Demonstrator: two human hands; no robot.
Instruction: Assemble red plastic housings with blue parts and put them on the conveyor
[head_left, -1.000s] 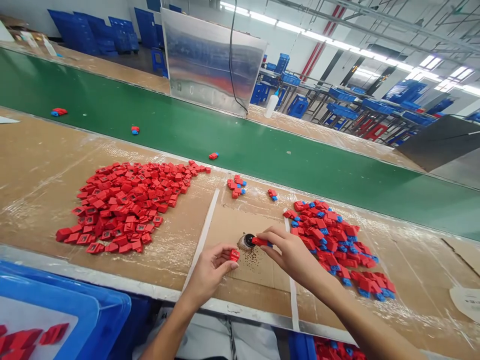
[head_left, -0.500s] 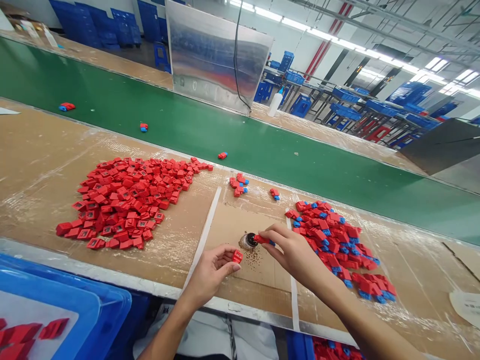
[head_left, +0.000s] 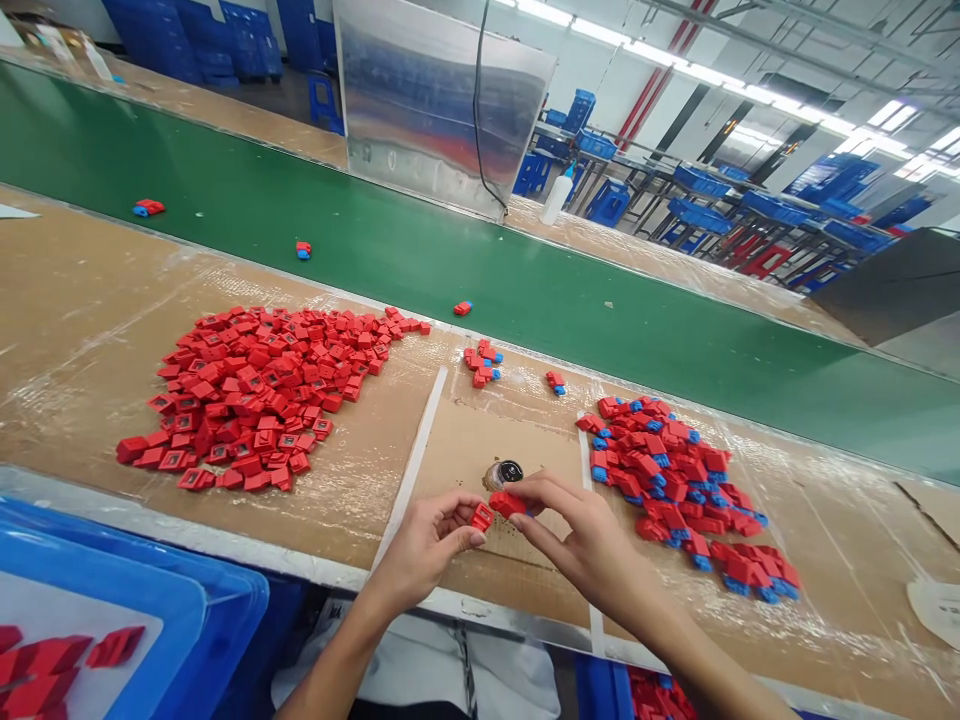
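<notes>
My left hand (head_left: 435, 540) pinches a small hollow red plastic block (head_left: 482, 516) between thumb and fingers. In my right hand (head_left: 566, 515) is a red plastic piece (head_left: 508, 503), held close beside the block; whether the two touch I cannot tell. Just behind my fingers a small round jar (head_left: 507, 472) with a dark inside stands on a cardboard sheet (head_left: 480, 440). Dark specks lie around it. A heap of hollow red blocks (head_left: 255, 390) spreads to the left. On the right lies a heap of red-and-blue pieces (head_left: 667, 470).
Beyond the bench runs a green belt (head_left: 390, 260) carrying a few red-and-blue pieces. A few more lie near its edge (head_left: 481, 362). A blue tray (head_left: 180, 600) with red parts stands at lower left. A metal panel (head_left: 442, 110) and a white bottle (head_left: 556, 196) stand beyond the belt.
My right hand has drawn the red piece from the jar's mouth toward me, up to the block in my left hand. The left hand stays nearly in place. The view has shifted slightly.
</notes>
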